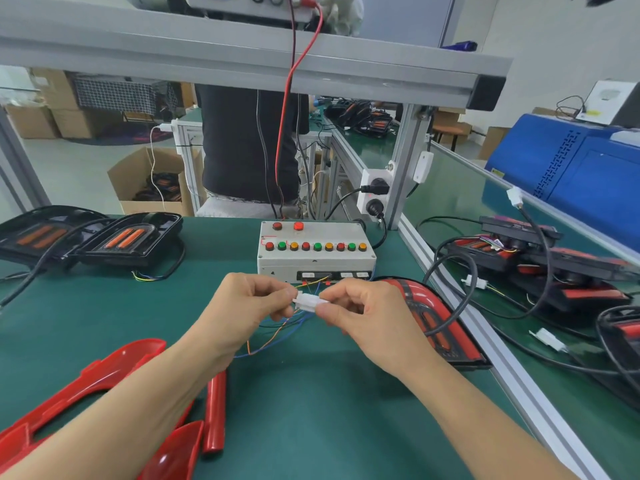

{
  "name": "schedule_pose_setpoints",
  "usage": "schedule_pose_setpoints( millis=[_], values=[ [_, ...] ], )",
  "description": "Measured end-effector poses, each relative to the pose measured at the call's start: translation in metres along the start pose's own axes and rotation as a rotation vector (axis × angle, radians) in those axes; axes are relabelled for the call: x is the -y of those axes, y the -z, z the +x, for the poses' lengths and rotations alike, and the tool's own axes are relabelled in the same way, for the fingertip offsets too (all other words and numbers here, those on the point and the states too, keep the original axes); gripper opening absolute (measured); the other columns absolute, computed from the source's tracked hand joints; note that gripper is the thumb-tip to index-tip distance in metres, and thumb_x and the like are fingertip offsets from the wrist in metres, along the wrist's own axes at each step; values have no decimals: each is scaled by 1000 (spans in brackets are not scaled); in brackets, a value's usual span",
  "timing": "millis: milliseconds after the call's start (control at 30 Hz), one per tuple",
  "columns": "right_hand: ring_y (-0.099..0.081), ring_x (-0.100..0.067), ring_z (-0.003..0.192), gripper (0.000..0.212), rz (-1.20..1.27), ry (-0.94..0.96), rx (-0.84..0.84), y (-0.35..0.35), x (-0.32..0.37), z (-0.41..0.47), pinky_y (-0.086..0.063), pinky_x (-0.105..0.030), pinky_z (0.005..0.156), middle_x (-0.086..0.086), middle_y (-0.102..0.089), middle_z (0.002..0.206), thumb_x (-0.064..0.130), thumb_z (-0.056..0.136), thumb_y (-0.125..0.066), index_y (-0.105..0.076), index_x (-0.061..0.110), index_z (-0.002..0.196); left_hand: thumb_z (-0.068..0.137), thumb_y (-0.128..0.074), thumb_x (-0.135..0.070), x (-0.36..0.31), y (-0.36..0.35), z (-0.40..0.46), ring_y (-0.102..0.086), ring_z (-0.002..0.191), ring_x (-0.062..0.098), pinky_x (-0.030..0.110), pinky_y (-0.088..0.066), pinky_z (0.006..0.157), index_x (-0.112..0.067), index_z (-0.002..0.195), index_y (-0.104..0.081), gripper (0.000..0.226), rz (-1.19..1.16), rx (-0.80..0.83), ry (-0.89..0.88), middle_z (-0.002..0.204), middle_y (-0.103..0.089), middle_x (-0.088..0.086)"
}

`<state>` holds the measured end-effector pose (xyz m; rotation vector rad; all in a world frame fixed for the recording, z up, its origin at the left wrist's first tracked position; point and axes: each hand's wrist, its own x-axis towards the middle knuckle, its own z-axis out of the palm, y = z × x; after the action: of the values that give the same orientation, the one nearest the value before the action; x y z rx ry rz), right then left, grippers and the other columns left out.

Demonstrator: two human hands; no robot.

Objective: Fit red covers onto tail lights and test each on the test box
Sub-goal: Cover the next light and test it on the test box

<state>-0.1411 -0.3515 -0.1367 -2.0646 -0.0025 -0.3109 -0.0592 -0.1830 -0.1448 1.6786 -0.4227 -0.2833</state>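
Observation:
Both hands meet in front of the grey test box [316, 252], which carries rows of red, green and amber lamps. My left hand [247, 306] and my right hand [360, 315] each pinch one end of a white plug connector [309, 301] with thin coloured wires trailing below. A tail light with its red cover fitted [438, 323] lies right of my right hand, its black cable looping up. Loose red covers [114, 375] lie at the lower left under my left forearm. Two uncovered black tail lights [124, 242] sit at the far left.
Several covered tail lights with cables [554, 268] are piled on the right bench beyond an aluminium rail [485, 337]. A blue machine [588, 171] stands at the far right. A person in dark clothes [242, 143] stands behind the table. Red and black leads hang from the overhead shelf.

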Motion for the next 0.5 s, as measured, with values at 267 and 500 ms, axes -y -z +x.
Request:
schedule_pose_setpoints(
  millis=[267, 500],
  values=[
    [-57, -14, 69, 9, -240, -1, 0, -9, -1, -1, -48, -35, 71, -3, -69, 79, 24, 89, -68, -73, 18, 94, 87, -62, -1, 6, 5, 15, -53, 54, 6, 13, -45, 63, -8, 74, -73, 19, 152, 141, 25, 58, -65, 2],
    [-56, -8, 90, 11, -444, 353, -536, 28, -4, -47, -42, -17, 80, 9, -60, 94, 24, 91, -60, -67, 19, 97, 88, -63, -6, 11, 40, 39, -61, 68, 19, 40, -46, 86, -25, 81, -74, 23, 500, 143, 26, 63, -69, -4]
  ],
)
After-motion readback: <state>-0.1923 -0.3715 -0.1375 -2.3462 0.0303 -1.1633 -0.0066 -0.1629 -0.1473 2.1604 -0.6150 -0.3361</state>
